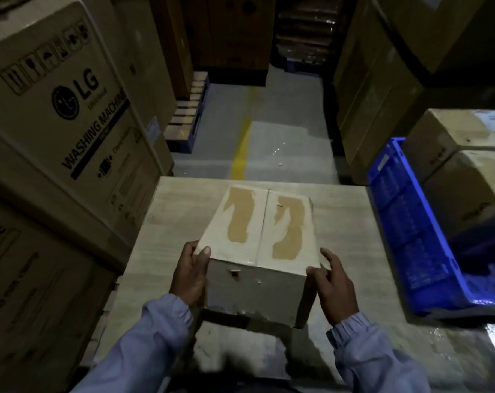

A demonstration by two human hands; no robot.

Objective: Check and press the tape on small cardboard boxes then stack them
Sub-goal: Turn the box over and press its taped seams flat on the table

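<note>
Washing-machine cartons (70, 109): stacked high along the left, close beside the table; an elbow swinging out on that side could knock them.
Table (340, 222): pale surface under the work; a dark shadow lies on it below the near end of the box.
Blue crate (410, 228): on the right edge of the table, near the box's right side; a box that slips rightwards could strike it.
Small cardboard box (257, 228): in the middle of the table's near half, held between both hands. Its near end looks raised; I cannot tell whether the far end rests on the table.
Box direction: the long axis runs near to far, the short end faces the person, and the flapped top faces up.
Left hand (191, 273): grips the near-left corner, thumb curled over the top edge, fingers down the left side.
Right hand (335, 285): clamps the near-right corner, thumb at the top edge, fingers along the right side.
Grip risk: both hands hold only the near corners, so the far end could sag or swing.
Torn patches (239, 217): brown strips on both flaps; tape there may not bond.
Centre seam (262, 225): hard pressing could push the flaps in.
</note>
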